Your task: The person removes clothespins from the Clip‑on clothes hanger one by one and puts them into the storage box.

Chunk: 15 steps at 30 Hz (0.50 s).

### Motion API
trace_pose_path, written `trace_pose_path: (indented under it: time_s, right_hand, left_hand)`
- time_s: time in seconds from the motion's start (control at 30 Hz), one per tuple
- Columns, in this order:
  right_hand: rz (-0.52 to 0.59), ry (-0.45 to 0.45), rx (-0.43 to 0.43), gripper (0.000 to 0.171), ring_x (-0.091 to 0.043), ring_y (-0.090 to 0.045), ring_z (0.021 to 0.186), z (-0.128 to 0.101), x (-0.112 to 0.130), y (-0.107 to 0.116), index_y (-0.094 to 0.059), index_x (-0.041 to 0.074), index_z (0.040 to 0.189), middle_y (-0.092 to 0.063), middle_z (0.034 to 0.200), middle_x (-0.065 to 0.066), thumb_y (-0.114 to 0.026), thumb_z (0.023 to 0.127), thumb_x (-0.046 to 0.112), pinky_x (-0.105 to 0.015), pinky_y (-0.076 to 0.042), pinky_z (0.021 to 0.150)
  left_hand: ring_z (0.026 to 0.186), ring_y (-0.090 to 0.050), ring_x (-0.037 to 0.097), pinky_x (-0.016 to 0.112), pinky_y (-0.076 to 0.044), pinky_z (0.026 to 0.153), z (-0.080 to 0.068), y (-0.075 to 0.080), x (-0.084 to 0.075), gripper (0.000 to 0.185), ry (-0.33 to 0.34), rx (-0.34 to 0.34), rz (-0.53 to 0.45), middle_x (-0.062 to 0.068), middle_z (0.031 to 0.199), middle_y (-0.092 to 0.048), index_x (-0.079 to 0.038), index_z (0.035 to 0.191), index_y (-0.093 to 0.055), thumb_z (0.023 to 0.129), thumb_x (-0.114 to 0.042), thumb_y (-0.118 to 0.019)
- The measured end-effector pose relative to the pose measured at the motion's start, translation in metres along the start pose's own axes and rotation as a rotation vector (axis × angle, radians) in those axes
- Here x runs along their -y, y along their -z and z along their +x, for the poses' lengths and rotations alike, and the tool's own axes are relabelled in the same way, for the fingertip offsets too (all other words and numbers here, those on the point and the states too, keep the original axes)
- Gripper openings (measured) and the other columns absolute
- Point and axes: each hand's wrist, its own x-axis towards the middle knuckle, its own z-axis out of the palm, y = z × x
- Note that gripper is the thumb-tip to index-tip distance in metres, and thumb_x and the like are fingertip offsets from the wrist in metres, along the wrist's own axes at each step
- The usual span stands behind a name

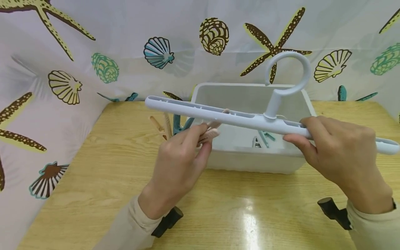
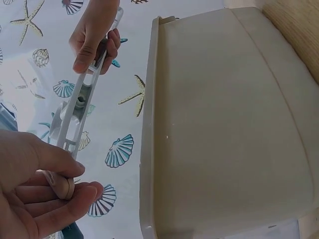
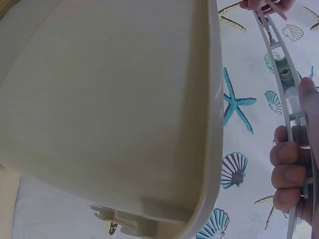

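The right hand (image 1: 340, 156) grips the white hanger (image 1: 231, 116), held up over the white tub (image 1: 307, 104). The left hand (image 1: 179, 156) pinches a pink peg (image 1: 210, 133) right under the bar — it looks like peg work. Next, the hanger needs holding steady.

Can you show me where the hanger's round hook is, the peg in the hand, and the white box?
round hook (image 1: 304, 66), head view, right side of the loop.
peg (image 1: 211, 133), head view, its tan end beside the fingers.
white box (image 1: 250, 162), head view, front wall.
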Motion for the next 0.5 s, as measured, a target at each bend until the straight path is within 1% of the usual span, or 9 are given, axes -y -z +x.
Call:
trace_pose_path:
  time_s: [0.27, 0.5]
  right_hand:
    - [-0.009, 0.029, 0.053, 0.066, -0.014, -0.023, 0.035, 0.0014, -0.0030, -0.0002, -0.053, -0.001, 0.073, -0.038, 0.049, -0.003, -0.034, 0.100, 0.057, -0.027, -0.013, 0.036]
    - [-0.007, 0.033, 0.064, 0.065, -0.014, -0.026, 0.035, 0.0003, -0.0047, -0.0012, -0.055, -0.001, 0.075, -0.039, 0.049, -0.003, -0.035, 0.100, 0.056, -0.027, -0.014, 0.035]
  left_hand:
    - [0.065, -0.069, 0.022, 0.032, -0.055, 0.055, 0.0009, 0.0034, -0.0004, 0.016, 0.029, 0.036, 0.011, 0.014, 0.077, -0.069, 0.006, 0.092, -0.061, 0.081, 0.005, -0.072]
    - [0.070, -0.070, 0.024, 0.033, -0.055, 0.058, 0.0013, 0.0064, -0.0013, 0.015, 0.074, 0.079, 0.013, 0.015, 0.081, -0.070, 0.006, 0.093, -0.061, 0.081, 0.004, -0.071]
